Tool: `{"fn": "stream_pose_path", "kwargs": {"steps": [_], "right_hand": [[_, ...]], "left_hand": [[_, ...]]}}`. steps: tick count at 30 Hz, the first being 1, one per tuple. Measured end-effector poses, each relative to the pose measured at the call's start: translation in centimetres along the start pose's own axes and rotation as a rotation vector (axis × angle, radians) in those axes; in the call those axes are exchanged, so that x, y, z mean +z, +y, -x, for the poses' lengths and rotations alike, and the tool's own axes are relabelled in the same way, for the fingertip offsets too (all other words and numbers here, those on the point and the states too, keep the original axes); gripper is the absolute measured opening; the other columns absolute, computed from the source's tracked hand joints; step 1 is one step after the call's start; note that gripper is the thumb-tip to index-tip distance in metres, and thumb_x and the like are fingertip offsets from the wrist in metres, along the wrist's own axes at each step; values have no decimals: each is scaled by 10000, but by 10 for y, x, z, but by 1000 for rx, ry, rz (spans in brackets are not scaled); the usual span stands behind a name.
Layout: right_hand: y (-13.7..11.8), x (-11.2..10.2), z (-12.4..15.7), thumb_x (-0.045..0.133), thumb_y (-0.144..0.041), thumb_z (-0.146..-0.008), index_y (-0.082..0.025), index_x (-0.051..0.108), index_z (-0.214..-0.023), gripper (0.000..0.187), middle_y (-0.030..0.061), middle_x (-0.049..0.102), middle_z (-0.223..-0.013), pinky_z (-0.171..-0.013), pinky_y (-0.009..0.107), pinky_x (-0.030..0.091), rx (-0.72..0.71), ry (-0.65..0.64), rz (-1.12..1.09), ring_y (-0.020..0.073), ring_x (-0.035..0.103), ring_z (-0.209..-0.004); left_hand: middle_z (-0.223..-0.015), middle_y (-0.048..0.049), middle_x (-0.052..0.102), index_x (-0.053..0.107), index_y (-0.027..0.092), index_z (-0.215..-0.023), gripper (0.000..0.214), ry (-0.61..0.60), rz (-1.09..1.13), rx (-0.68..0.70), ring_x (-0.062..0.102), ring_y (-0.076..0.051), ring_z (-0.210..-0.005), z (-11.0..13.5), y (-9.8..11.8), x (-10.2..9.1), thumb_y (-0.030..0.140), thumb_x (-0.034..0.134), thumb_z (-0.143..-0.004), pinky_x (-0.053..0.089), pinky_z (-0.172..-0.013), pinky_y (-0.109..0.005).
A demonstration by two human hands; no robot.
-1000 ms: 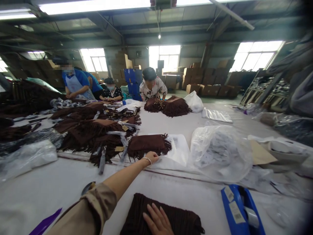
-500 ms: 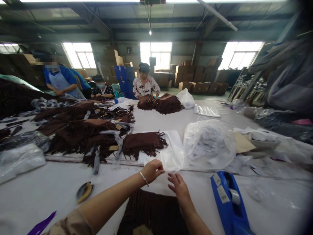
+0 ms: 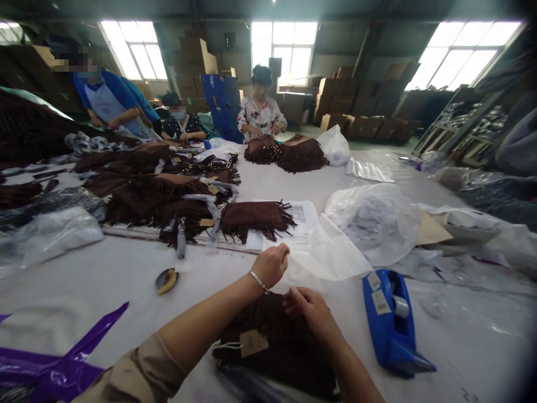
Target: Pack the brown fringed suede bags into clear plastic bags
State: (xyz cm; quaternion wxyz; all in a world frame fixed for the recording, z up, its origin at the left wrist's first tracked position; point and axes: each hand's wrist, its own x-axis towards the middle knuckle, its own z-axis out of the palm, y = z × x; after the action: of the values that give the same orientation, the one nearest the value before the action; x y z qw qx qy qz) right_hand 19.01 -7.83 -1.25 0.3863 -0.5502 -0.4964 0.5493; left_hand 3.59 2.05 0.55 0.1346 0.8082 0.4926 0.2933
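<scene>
My left hand [image 3: 272, 265], with a bracelet at its wrist, pinches the edge of a translucent white plastic bag [image 3: 331, 246]. The bag stretches away to the right, lifted over the printed sheets. My right hand [image 3: 308, 309] is just nearer to me, its fingers slightly bent and apart over a dark brown fringed bag [image 3: 289, 358]; no object shows in them. That fringed bag lies directly before me, with a tan paper tag [image 3: 253, 342] on a white string. Part of it is hidden under my right forearm.
A blue tape dispenser [image 3: 388, 322] stands at right, beyond it a clear sack of crumpled plastic [image 3: 373, 221]. Brown fringed bags [image 3: 155, 196] pile up at left. A small dish [image 3: 166, 280] and purple plastic [image 3: 71, 358] lie nearer. Several co-workers [image 3: 262, 109] are across the table.
My left hand has taken hold of the plastic bag and lifted its edge, spreading it rightward. My right hand has come down over the fringed bag. The view has tilted downward.
</scene>
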Motion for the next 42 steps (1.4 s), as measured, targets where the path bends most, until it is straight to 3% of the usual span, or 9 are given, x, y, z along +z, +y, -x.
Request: {"fn": "stream_pose_path", "kwargs": {"steps": [2,5,11,17,21,25,30,36,42], "right_hand": [[-29,-1,14,502,-452,-864,-192,668,-925,315,50,680,-886,-765,348,487,-284,26,258,217,623,-816],[-52,-12,14,542,-291,-855,-237,601,-1146,303,57,622,-1109,-986,427,346,-605,326,786,263,509,-1088],[-30,-33,-8,518,-134,-808,-230,628,-1084,312,41,580,-853,-835,333,395,-563,259,1195,214,520,-875],[0,-63,17,487,-163,-778,-192,657,-931,231,40,535,-807,-805,336,403,-508,586,1028,200,506,-816],[28,-72,29,543,-252,-771,-208,639,-1075,321,14,529,-782,-691,315,422,-367,797,628,146,475,-667],[47,-68,18,620,-198,-657,-282,452,-1303,674,-2,581,-941,-493,214,405,-148,729,-243,80,486,-576],[62,-86,-7,472,-223,-773,-245,522,-1201,432,55,570,-1196,-864,365,517,-88,536,-712,158,596,-983],[95,-90,4,443,-210,-702,-215,557,-1111,425,53,623,-1117,-957,429,476,99,515,-419,199,609,-1032],[96,-59,33,554,-550,-724,-151,655,-978,483,99,688,-839,-785,362,528,285,489,66,302,611,-991]], "left_hand": [[-760,-32,588,545,171,-925,112,38,-112,145,563,-172,-760,8,13,1,142,456,-864,436,-690,-266],[-790,-45,584,542,157,-961,164,83,-211,343,544,-184,-803,22,28,-5,160,385,-913,435,-775,-311],[-855,-84,580,554,128,-1037,209,-76,-492,407,514,-241,-841,39,23,-30,244,431,-914,390,-795,-389],[-937,-116,619,539,140,-1203,328,37,-536,51,532,-261,-925,70,-51,-67,181,411,-904,374,-829,-398],[-872,-94,634,519,125,-1263,405,121,-222,-295,565,-228,-830,105,-82,-62,263,485,-883,410,-799,-360],[-616,8,566,541,112,-1216,430,112,727,-747,519,-117,-539,98,-73,-33,242,577,-808,444,-593,-242],[-901,-99,679,580,82,-1053,260,-36,1295,-846,644,-114,-721,36,-47,13,112,460,-824,532,-698,-234],[-834,-126,704,650,70,-880,165,-303,1304,-830,675,-190,-745,8,-71,56,183,639,-759,561,-751,-327],[-697,-41,701,687,99,-684,196,-412,1242,-823,667,-185,-698,39,-121,28,110,789,-517,554,-735,-297]]}}
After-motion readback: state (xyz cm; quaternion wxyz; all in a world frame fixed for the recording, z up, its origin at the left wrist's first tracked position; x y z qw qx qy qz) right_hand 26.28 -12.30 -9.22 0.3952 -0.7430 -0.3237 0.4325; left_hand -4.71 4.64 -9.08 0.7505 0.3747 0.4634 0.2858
